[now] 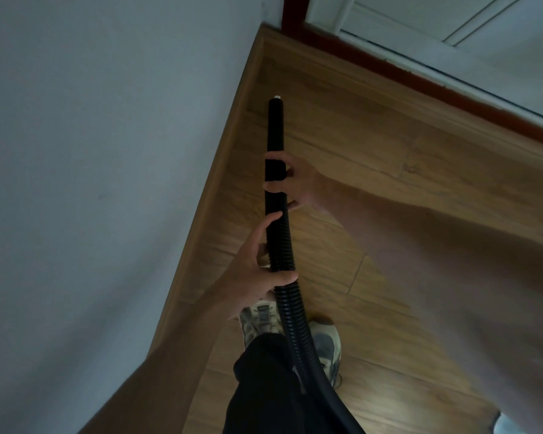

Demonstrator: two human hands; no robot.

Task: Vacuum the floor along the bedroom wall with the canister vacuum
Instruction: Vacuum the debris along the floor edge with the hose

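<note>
**1. Hose, position.** The black ribbed vacuum hose (276, 133) is held by both hands, roughly parallel to the skirting board (229, 170). Beyond the R-hand fingers it runs straight to its tip (276, 98), where a small white part is seen. The tip is pointed toward the room corner, near the skirting board. Contact btwn tip and floor (373, 158): cannot be told. Behind the L-hand fingers the hose curves down past the shoes and across a dark trouser leg (264, 386), and is cut off at the bottom edge.

**2. Right hand (298, 183).** The hose is gripped from its R side. Two fingers (271, 185) are curled over the hose, slightly apart, w/ a smooth black section visible btwn them. A further fingertip shows just below, at the hose's R edge. The forearm is blurred.

**3. Left hand (251, 267).** The hose is gripped just behind the R-hand fingers, a short ribbed stretch separating the two hands. One digit (273, 218) is laid lengthwise along the hose, its tip toward the R hand. Another (284, 278) is wrapped across the hose. The remaining fingers are hidden under the hose.

**4. Surroundings.**
- Pale wall (91, 151): to the L of both sets of fingers, met at its base by the wooden skirting board.
- Wood-pattern floor: under and to the R of the fingers.
- Dark red door frame (295, 17) and white door (452, 29): well beyond the hose tip, top R.
- Two light-coloured shoes, L (259, 317) and R (328, 349): behind the L-hand fingers, one each side of the hose.
</note>
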